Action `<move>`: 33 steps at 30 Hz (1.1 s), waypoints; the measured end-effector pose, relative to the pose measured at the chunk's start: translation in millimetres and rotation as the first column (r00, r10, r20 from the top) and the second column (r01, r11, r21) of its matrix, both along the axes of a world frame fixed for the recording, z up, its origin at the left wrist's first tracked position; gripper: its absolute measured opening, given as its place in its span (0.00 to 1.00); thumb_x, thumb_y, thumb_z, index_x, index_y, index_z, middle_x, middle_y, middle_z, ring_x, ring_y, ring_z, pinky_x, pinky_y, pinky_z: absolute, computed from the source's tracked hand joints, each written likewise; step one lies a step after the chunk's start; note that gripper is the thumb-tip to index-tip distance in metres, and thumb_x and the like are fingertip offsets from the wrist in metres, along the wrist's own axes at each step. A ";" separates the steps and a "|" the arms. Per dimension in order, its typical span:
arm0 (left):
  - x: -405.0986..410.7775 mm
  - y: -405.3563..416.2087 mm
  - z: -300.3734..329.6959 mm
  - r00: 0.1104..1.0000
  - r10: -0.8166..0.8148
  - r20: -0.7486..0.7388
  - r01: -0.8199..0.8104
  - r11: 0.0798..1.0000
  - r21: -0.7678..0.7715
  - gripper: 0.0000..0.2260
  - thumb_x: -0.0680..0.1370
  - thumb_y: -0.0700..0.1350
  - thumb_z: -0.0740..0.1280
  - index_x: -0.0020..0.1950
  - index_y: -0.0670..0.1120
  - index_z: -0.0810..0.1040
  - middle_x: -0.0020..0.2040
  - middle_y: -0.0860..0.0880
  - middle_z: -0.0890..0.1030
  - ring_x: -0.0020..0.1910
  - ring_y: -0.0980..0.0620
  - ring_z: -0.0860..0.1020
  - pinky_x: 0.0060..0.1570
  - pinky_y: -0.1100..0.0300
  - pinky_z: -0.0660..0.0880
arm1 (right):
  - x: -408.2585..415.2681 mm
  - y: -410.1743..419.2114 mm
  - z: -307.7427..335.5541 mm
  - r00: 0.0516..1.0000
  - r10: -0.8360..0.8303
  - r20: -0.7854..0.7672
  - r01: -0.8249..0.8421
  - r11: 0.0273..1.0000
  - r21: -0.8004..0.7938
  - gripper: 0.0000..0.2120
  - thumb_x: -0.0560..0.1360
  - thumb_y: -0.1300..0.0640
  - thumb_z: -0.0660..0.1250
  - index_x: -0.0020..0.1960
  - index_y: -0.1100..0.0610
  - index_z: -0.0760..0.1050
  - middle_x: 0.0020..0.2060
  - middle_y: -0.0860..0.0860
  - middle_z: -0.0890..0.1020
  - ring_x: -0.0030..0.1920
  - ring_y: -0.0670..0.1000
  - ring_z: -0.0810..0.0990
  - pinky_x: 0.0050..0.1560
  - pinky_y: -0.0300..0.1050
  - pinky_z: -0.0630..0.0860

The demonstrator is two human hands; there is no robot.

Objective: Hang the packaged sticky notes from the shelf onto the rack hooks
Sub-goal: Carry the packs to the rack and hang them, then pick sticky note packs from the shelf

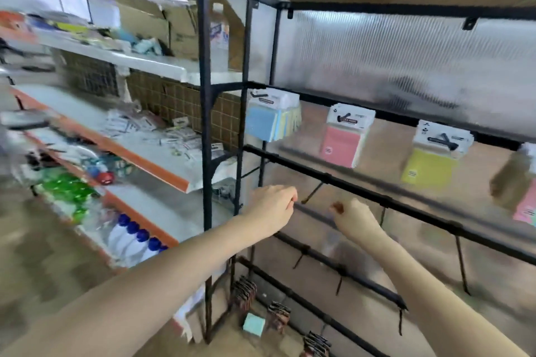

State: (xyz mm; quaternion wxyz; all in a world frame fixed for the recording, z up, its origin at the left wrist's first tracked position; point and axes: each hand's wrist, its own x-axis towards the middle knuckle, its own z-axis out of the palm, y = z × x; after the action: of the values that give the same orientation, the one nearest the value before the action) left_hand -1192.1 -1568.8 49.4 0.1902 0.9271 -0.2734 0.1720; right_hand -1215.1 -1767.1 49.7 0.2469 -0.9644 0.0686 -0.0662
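Packaged sticky notes hang from the black rack's [204, 113] upper bar: a blue pack [262, 122], a pink pack [339, 145], a yellow pack [426, 168], and a blurred one [513, 180] at the right edge. Both my hands reach toward the middle bar [385, 200], beside an empty hook [311, 193]. My left hand [272, 207] is just left of the hook, my right hand [355, 217] just right of it. Both have curled fingers, and I see no pack in either. The view is motion-blurred.
A white shelf [174, 174] with an orange edge stands to the left, with loose small packets [150, 130] on it. Below it are green items [66, 185] and blue-capped bottles [130, 238]. Lower rack hooks carry dark packs [245, 290]. A mint pad [253, 324] lies near the floor.
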 end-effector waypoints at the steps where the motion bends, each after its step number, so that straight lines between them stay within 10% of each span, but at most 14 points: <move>1: 2.7 23.1 -2.2 0.999 0.038 -0.008 -0.038 0.999 0.004 0.09 0.80 0.45 0.58 0.55 0.50 0.76 0.52 0.51 0.80 0.49 0.48 0.77 0.43 0.57 0.72 | 8.2 21.8 -0.9 0.999 0.041 0.002 -0.041 0.999 -0.009 0.13 0.79 0.55 0.60 0.39 0.61 0.74 0.36 0.56 0.78 0.40 0.58 0.77 0.43 0.48 0.74; 8: 21.3 184.7 -15.5 0.938 0.333 -0.093 -0.330 0.943 0.053 0.07 0.80 0.44 0.59 0.53 0.50 0.77 0.46 0.50 0.81 0.39 0.52 0.76 0.33 0.59 0.67 | 61.5 180.4 -7.4 0.960 0.280 0.011 -0.279 0.959 -0.049 0.11 0.79 0.55 0.58 0.48 0.60 0.76 0.42 0.56 0.80 0.45 0.58 0.79 0.42 0.46 0.73; 15: 32.2 291.7 -36.7 0.849 0.508 -0.143 -0.505 0.861 0.064 0.09 0.79 0.42 0.57 0.55 0.47 0.75 0.50 0.48 0.81 0.48 0.46 0.80 0.46 0.53 0.77 | 101.3 296.9 -17.7 0.885 0.466 0.003 -0.465 0.882 -0.080 0.10 0.78 0.56 0.58 0.44 0.62 0.74 0.37 0.55 0.78 0.39 0.57 0.77 0.35 0.45 0.68; 33: 239.9 400.5 -72.4 0.757 0.599 -0.263 -0.565 0.801 0.197 0.12 0.80 0.44 0.55 0.61 0.50 0.73 0.57 0.47 0.79 0.54 0.45 0.78 0.49 0.54 0.75 | 313.7 449.3 -71.3 0.858 0.508 -0.073 -0.511 0.859 -0.037 0.10 0.77 0.58 0.56 0.49 0.61 0.74 0.49 0.59 0.79 0.49 0.60 0.77 0.45 0.49 0.72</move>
State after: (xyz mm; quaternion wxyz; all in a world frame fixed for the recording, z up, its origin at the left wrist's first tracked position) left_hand -952.2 -1168.2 -23.0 0.1188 0.9897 0.0534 0.0593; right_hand -901.4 -1317.8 -21.6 0.2267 -0.9561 -0.1831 0.0289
